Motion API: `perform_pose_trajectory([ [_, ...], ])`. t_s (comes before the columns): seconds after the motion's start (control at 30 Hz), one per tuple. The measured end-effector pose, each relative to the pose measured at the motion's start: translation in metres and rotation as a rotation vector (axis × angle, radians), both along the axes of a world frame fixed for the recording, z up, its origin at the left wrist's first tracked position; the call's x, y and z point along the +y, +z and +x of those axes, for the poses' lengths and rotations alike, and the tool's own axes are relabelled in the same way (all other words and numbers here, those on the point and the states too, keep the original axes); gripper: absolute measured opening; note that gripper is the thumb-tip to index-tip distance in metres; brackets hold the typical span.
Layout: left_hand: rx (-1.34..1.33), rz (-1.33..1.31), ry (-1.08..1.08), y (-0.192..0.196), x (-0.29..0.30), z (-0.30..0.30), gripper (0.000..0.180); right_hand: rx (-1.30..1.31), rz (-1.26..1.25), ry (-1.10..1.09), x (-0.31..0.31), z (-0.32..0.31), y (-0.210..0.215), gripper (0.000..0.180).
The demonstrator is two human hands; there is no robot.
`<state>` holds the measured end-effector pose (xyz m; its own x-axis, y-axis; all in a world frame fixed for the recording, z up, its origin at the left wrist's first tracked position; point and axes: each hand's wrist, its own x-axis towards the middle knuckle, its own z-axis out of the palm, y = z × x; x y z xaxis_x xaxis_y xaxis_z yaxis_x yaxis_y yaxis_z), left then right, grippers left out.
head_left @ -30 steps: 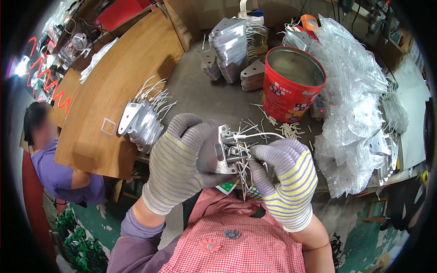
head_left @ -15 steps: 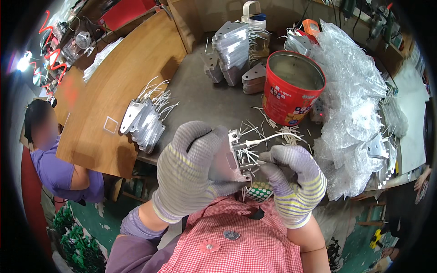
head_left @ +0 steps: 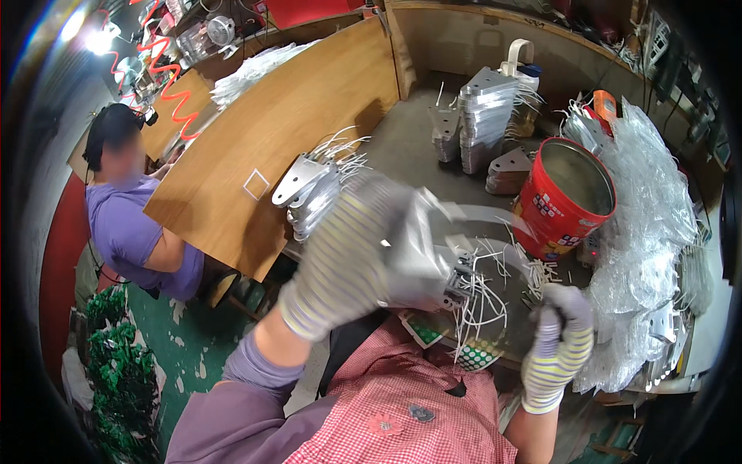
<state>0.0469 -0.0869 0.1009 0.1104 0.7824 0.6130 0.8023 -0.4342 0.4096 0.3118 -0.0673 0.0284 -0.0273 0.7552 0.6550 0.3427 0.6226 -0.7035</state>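
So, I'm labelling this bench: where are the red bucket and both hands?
Red bucket (head_left: pixel 553 218), head view: outer wall.
Left hand (head_left: pixel 348 251), head view: its back.
Right hand (head_left: pixel 558 349), head view: its middle.

Over on the left, a person in purple (head_left: pixel 127 228) is by a wooden board (head_left: pixel 212 203), a coiled red hose (head_left: pixel 183 102) and small fan (head_left: pixel 220 31) farther back; to the right, clear plastic (head_left: pixel 645 224) lies heaped beside a red bucket (head_left: pixel 550 207).

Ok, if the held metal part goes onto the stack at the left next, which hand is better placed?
Probably the left hand: it holds the blurred metal part, close to that stack. The right hand is farther off, nothing visibly held.
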Motion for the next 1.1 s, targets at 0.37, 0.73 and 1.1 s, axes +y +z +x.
perform_pose_trajectory([
  [0.37,0.464,-0.22,0.955,-0.024,0.047,-0.124,0.052,0.002,-0.136,-0.123,0.031,0.025,-0.009,0.015],
  [0.73,0.395,-0.289,0.923,-0.016,0.045,-0.116,0.053,-0.597,-0.089,-0.164,0.086,0.022,-0.068,0.015],
  [1.1,-0.018,-0.022,0.042,-0.005,0.025,-0.013,0.026,-0.822,0.024,-0.391,0.102,-0.002,-0.082,0.01],
])
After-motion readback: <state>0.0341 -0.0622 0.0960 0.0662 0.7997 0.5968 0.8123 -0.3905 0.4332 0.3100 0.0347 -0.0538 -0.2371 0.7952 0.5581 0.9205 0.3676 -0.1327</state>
